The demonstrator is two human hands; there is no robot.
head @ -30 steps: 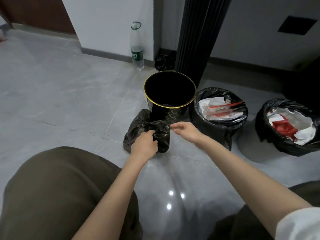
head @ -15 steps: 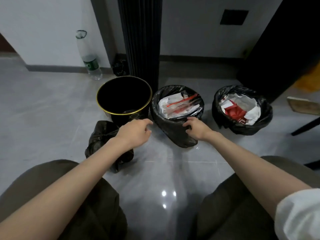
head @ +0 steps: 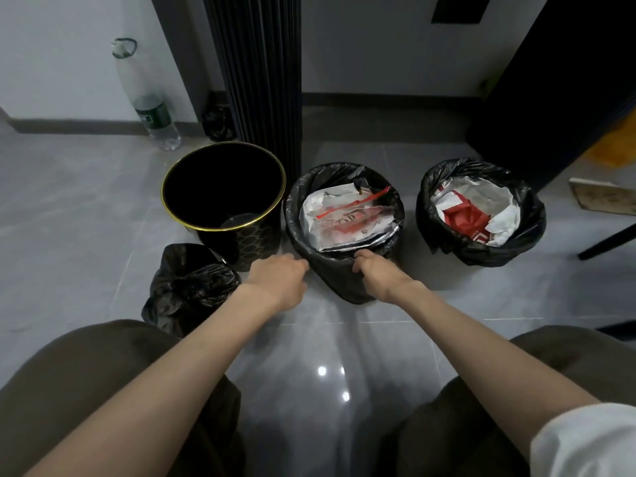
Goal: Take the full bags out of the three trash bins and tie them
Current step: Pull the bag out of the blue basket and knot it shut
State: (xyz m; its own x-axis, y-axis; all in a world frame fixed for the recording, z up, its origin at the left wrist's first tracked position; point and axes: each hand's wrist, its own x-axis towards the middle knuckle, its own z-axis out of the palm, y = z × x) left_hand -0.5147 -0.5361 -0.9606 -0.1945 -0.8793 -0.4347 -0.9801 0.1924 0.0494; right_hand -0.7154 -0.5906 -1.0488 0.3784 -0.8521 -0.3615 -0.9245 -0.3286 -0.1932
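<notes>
Reaching down, the left hand (head: 279,279) and right hand (head: 378,272) curl their fingers onto the near rim of the middle bin (head: 344,273), apparently pinching its bag (head: 347,172), which stands upright, mouth open upward, between two other bins.

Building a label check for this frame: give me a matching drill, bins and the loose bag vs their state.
Things:
1. left bin
2. middle bin
3. right bin
4. bag on the floor

States:
a. full, untouched, no hand near
b. closed at the top, out of any bin
c. full, left hand and right hand at its near side
d. no liner, gold rim, dark inside

Pairs: 1-d, 2-c, 3-a, 4-b
</notes>
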